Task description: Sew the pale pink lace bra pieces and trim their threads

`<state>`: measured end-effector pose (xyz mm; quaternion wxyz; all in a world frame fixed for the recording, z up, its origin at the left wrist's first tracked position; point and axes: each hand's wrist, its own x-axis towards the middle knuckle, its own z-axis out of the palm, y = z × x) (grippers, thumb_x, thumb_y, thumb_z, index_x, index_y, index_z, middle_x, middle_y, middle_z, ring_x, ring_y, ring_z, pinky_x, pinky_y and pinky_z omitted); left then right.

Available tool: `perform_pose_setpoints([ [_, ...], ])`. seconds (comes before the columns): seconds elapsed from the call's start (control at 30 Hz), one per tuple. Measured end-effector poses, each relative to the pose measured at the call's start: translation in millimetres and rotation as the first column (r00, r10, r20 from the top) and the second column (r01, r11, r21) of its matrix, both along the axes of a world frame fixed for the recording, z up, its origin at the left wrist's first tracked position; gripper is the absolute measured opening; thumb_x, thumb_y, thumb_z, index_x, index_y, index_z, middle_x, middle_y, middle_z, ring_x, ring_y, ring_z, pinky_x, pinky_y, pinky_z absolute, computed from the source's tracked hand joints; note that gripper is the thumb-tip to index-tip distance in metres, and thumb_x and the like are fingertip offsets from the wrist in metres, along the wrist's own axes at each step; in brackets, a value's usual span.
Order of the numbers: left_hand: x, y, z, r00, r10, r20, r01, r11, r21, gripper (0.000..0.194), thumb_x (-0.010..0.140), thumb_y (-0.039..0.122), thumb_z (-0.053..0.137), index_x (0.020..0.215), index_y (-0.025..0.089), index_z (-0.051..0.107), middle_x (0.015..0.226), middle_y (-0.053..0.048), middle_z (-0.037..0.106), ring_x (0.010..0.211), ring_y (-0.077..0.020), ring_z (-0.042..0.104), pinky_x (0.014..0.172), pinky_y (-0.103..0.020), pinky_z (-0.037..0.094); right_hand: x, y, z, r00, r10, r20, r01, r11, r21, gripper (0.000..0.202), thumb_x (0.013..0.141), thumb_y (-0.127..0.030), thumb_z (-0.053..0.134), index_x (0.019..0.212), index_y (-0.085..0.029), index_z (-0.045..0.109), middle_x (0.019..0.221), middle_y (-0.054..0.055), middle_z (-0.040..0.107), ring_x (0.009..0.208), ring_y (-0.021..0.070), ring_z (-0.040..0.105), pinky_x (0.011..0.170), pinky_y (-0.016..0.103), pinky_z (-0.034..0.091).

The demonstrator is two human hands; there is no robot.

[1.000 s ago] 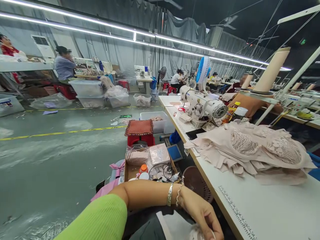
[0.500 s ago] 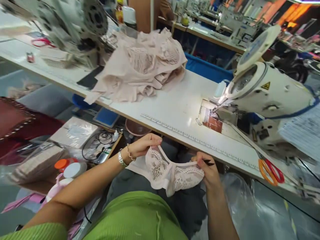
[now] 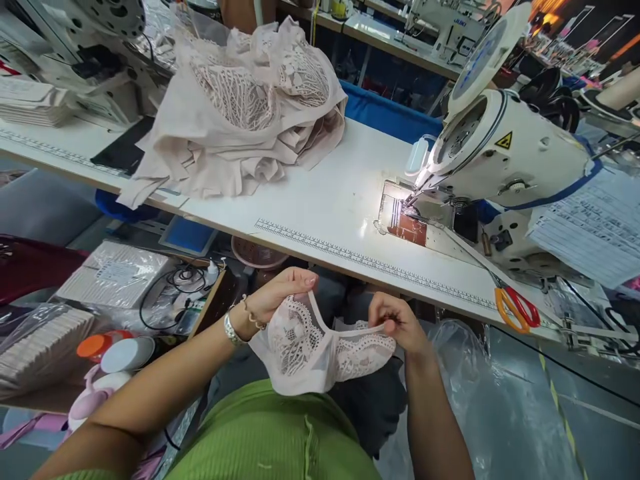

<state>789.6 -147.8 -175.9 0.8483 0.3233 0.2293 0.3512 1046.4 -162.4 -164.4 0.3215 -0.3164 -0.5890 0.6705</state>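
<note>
While the head camera looks down over the person's green top (image 3: 265,433), a pale pink lace bra (image 3: 300,340) hangs between two hands at the lower middle of the frame, over the lap and just short of the near edge of the white surface (image 3: 345,200). The left hand (image 3: 283,293) has its grip closed, thumb and fingers pinching the top edge of the left cup; a silver bracelet (image 3: 231,328) circles that wrist. The right hand (image 3: 400,321) also has a closed grip, pinching the upper edge of the other cup near its outer end; its fingers are curled.

Across the upper left of the frame, a heap of matching lace pieces (image 3: 240,120) lies on the surface, some edges hanging over its front. A printed ruler scale (image 3: 375,262) runs along the near edge. At the upper right stands a sewing machine (image 3: 525,153), its lamp lit above the needle area, and scissors (image 3: 513,310) with orange and red handles lie below it. A box at the lower left holds plastic-wrapped packs (image 3: 113,273) and an orange-lidded container (image 3: 97,345).
</note>
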Motion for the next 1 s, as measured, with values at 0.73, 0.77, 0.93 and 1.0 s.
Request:
perform_pose_setpoints([
  [0.73, 43, -26, 10.0, 0.674, 0.614, -0.411, 0.208, 0.376, 0.903, 0.005, 0.095, 0.016, 0.058, 0.096, 0.017, 0.063, 0.089, -0.005, 0.064, 0.083, -0.0171, 0.06, 0.071, -0.026, 0.05, -31, -49, 4.0, 0.739, -0.622, 0.258, 0.279, 0.631, 0.724, 0.016, 0.094, -0.018, 0.056, 0.09, -0.02, 0.071, 0.078, 0.004, 0.067, 0.064, 0.0139, 0.061, 0.061, 0.026, 0.049],
  [0.77, 42, -24, 10.4, 0.676, 0.596, -0.433, 0.191, 0.426, 0.884, 0.005, 0.093, 0.014, 0.059, 0.091, 0.017, 0.062, 0.086, -0.004, 0.062, 0.08, -0.0161, 0.059, 0.069, -0.025, 0.048, -30, -48, 2.1, 0.723, -0.642, 0.256, 0.277, 0.609, 0.744, 0.015, 0.094, -0.017, 0.056, 0.091, -0.02, 0.071, 0.089, 0.006, 0.068, 0.07, 0.0148, 0.063, 0.064, 0.027, 0.05],
  [0.93, 30, -14, 19.6, 0.726, 0.472, -0.5, 0.156, 0.595, 0.789, 0.01, 0.088, 0.015, 0.061, 0.079, 0.018, 0.06, 0.077, 0.0, 0.056, 0.073, -0.0133, 0.053, 0.064, -0.023, 0.04, -8, -43, 2.8, 0.783, -0.481, 0.396, 0.155, 0.766, 0.624, 0.022, 0.093, -0.023, 0.061, 0.071, -0.018, 0.064, 0.112, 0.011, 0.064, 0.07, 0.0128, 0.059, 0.06, 0.027, 0.046],
  [1.0, 22, -10, 22.5, 0.76, 0.436, -0.482, 0.128, 0.627, 0.768, 0.011, 0.088, 0.019, 0.061, 0.077, 0.017, 0.06, 0.076, 0.0, 0.055, 0.07, -0.0126, 0.051, 0.063, -0.022, 0.039, 4, -40, 7.1, 0.848, -0.358, 0.391, 0.12, 0.848, 0.516, 0.03, 0.093, -0.032, 0.062, 0.067, -0.018, 0.061, 0.09, 0.007, 0.062, 0.064, 0.012, 0.054, 0.054, 0.025, 0.041],
])
